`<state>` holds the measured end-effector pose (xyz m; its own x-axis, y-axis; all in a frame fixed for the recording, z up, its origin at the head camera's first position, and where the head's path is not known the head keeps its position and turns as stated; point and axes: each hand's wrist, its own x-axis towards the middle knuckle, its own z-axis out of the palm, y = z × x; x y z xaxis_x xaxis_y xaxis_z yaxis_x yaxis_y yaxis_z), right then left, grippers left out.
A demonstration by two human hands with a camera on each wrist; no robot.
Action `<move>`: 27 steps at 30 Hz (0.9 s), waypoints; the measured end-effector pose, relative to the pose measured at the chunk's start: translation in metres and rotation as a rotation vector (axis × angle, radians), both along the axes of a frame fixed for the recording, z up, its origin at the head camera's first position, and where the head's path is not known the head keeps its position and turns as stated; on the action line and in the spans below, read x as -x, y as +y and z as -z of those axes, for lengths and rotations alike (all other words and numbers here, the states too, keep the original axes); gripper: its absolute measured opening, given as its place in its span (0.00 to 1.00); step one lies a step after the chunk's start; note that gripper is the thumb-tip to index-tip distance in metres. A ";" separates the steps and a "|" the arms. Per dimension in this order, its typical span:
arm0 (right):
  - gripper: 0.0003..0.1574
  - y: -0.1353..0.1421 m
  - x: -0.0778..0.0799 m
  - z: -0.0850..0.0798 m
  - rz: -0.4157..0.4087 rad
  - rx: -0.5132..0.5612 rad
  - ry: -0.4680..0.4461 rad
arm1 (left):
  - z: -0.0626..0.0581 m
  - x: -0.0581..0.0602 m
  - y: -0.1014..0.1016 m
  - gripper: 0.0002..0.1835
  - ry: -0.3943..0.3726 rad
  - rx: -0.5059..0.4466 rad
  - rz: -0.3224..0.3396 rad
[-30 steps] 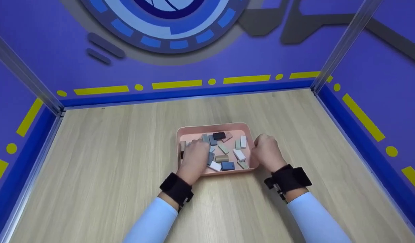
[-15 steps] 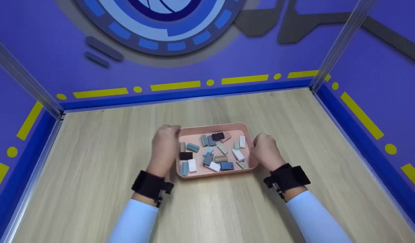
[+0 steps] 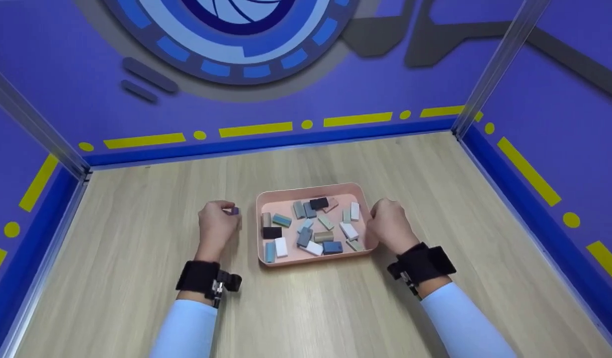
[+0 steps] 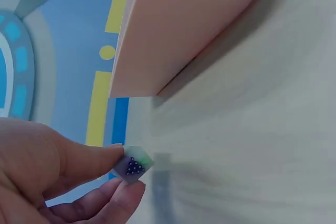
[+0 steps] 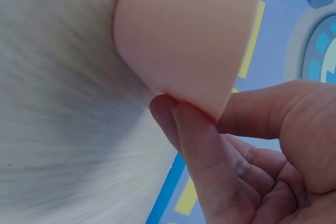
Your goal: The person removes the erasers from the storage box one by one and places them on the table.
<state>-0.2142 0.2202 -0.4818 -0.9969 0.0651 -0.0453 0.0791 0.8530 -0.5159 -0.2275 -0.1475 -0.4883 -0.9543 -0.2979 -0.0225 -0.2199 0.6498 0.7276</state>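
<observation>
To the left of the pink tray [image 3: 278,206], my left hand [image 3: 218,226] pinches a small block [image 4: 134,165] between thumb and fingers. The block's end facing the left wrist camera carries a cluster of dark dots like a bunch of grapes, with a green tint at one corner. In the head view only a purple bit of it shows past the fingertips. My right hand [image 3: 391,223] grips the tray's right wall, thumb on one side and fingers on the other, as the right wrist view shows. Several small blocks in white, blue, grey, green, black and tan lie scattered in the tray.
The tray stands on a pale wood-grain table [image 3: 151,238]. A purple-blue back wall [image 3: 266,104] with yellow marks rises behind it, and side walls [image 3: 549,129] close in the table at left and right.
My left hand has lifted out of the tray and moved left past its edge with the small block in its fingers. The right hand has kept its hold on the tray.
</observation>
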 end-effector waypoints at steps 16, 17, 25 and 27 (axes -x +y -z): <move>0.11 -0.002 0.001 -0.001 -0.020 -0.059 0.062 | 0.003 0.002 -0.006 0.19 -0.085 -0.043 0.016; 0.10 -0.002 0.001 -0.001 -0.018 -0.057 0.062 | 0.003 0.003 -0.006 0.19 -0.092 -0.040 0.018; 0.09 -0.002 0.002 0.000 -0.021 -0.056 0.047 | 0.006 0.002 -0.006 0.18 -0.073 0.056 0.033; 0.09 -0.002 0.002 0.000 -0.016 -0.055 0.040 | 0.003 -0.001 -0.002 0.19 -0.028 0.120 0.033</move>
